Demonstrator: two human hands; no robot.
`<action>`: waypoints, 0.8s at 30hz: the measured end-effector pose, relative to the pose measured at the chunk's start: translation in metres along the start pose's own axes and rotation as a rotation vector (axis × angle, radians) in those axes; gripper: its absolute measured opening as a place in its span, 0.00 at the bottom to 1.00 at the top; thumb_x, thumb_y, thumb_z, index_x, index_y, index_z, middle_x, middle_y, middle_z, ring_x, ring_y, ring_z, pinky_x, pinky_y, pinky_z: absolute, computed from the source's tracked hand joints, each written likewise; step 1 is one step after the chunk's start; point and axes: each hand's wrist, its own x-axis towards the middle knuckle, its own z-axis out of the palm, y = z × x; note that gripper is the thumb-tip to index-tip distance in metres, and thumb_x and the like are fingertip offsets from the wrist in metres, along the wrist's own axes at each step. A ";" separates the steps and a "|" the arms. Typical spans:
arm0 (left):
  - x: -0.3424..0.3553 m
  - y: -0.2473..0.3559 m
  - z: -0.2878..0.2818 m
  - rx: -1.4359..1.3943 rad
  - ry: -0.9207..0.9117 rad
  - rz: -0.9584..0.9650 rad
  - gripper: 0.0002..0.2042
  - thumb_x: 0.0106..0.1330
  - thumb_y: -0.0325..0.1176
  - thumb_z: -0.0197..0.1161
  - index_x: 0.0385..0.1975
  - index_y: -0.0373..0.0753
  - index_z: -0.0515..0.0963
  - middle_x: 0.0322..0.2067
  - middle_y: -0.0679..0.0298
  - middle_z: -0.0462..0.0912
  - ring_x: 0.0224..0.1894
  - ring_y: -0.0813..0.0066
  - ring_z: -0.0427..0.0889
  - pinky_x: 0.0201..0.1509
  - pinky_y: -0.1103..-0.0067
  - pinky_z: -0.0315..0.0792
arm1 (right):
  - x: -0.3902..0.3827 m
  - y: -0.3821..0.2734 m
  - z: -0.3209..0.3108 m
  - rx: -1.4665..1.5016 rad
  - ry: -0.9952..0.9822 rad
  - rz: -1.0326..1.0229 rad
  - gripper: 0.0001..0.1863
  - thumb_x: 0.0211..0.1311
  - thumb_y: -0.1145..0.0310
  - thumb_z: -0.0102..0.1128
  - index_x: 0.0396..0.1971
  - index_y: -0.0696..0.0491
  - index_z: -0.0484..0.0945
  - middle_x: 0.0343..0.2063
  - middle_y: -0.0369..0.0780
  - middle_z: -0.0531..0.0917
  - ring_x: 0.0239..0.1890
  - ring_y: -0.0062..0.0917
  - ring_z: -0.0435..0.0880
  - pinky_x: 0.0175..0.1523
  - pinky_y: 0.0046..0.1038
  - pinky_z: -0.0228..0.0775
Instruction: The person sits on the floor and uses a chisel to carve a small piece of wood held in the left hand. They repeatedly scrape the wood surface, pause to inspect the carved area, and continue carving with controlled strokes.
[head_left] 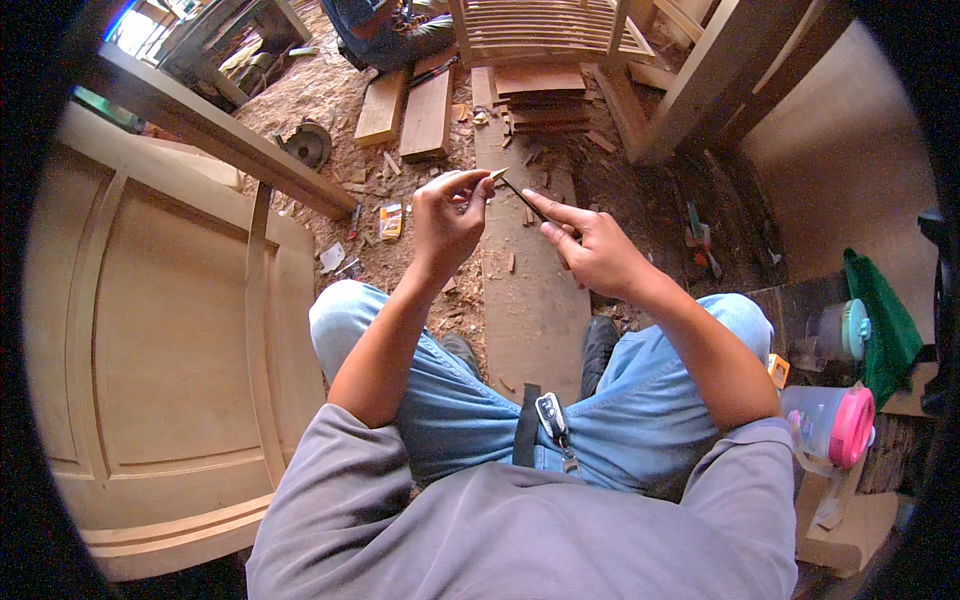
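Between the thumb and bent forefinger of my left hand (449,218) is a small pale pointed piece (499,173), its tip toward the right. My right hand (600,252) is closed round a thin dark tool (514,188), with the forefinger stretched along it. The far end of this tool meets or nearly meets the pale piece; whether they touch I cannot tell. Both hands are raised in front of my knees, above a long wooden board (535,320) on the floor. The tool's handle is mostly hidden by my right hand.
A panelled wooden door (180,330) stands at the left. Wood blocks (428,115), stacked brown pieces (542,100) and a circular saw blade (306,146) lie ahead among shavings. At the right are a pink-lidded container (830,425) and a green cloth (880,325). Another person (385,35) sits far ahead.
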 end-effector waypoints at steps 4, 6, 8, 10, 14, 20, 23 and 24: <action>0.001 0.000 -0.002 0.213 -0.029 0.206 0.05 0.59 0.24 0.64 0.33 0.32 0.83 0.24 0.55 0.82 0.27 0.62 0.82 0.32 0.74 0.74 | -0.005 0.006 0.007 0.069 0.019 -0.046 0.24 0.70 0.69 0.48 0.65 0.41 0.66 0.13 0.30 0.66 0.15 0.12 0.64 0.21 0.21 0.64; 0.000 0.003 -0.005 0.283 -0.081 0.251 0.05 0.57 0.24 0.63 0.31 0.33 0.83 0.23 0.54 0.80 0.26 0.58 0.81 0.32 0.71 0.74 | -0.005 0.003 0.010 0.107 -0.032 0.095 0.24 0.71 0.67 0.48 0.66 0.41 0.66 0.14 0.31 0.68 0.14 0.13 0.66 0.20 0.22 0.65; -0.001 0.008 -0.004 0.314 -0.125 0.329 0.03 0.57 0.24 0.63 0.29 0.35 0.83 0.23 0.54 0.79 0.27 0.56 0.80 0.32 0.68 0.73 | 0.000 -0.003 0.008 0.223 0.030 0.186 0.23 0.72 0.66 0.46 0.66 0.42 0.64 0.14 0.33 0.70 0.14 0.15 0.69 0.18 0.23 0.67; -0.007 0.016 -0.001 0.331 -0.241 0.346 0.03 0.56 0.24 0.63 0.29 0.36 0.83 0.24 0.53 0.80 0.28 0.56 0.81 0.33 0.68 0.74 | 0.013 -0.007 -0.003 0.440 0.126 0.364 0.23 0.73 0.64 0.45 0.67 0.44 0.63 0.15 0.34 0.72 0.13 0.17 0.71 0.17 0.25 0.69; -0.022 0.023 0.014 0.101 -0.310 0.235 0.04 0.57 0.24 0.64 0.31 0.34 0.83 0.27 0.54 0.83 0.30 0.60 0.83 0.33 0.73 0.76 | 0.032 0.004 -0.044 0.584 0.523 0.294 0.23 0.74 0.63 0.44 0.67 0.47 0.62 0.16 0.36 0.73 0.11 0.20 0.72 0.17 0.25 0.69; -0.002 -0.001 0.001 -0.119 -0.080 -0.241 0.08 0.65 0.29 0.62 0.37 0.32 0.84 0.27 0.63 0.86 0.29 0.83 0.82 0.31 0.83 0.75 | 0.008 0.022 -0.024 0.339 0.059 0.103 0.24 0.72 0.66 0.45 0.67 0.44 0.62 0.15 0.33 0.70 0.12 0.15 0.68 0.18 0.22 0.69; 0.005 -0.006 -0.005 -0.113 -0.020 -0.196 0.08 0.65 0.30 0.63 0.37 0.32 0.84 0.27 0.60 0.86 0.28 0.81 0.83 0.31 0.83 0.75 | 0.002 0.012 -0.002 0.139 -0.036 0.090 0.25 0.72 0.67 0.46 0.67 0.43 0.63 0.14 0.31 0.68 0.13 0.13 0.67 0.18 0.22 0.68; 0.005 -0.006 -0.006 -0.074 -0.008 -0.180 0.08 0.64 0.30 0.64 0.37 0.32 0.84 0.27 0.59 0.86 0.28 0.80 0.83 0.31 0.82 0.75 | 0.001 0.007 0.002 0.119 -0.053 0.072 0.24 0.72 0.67 0.46 0.67 0.42 0.63 0.13 0.30 0.68 0.12 0.13 0.67 0.18 0.22 0.68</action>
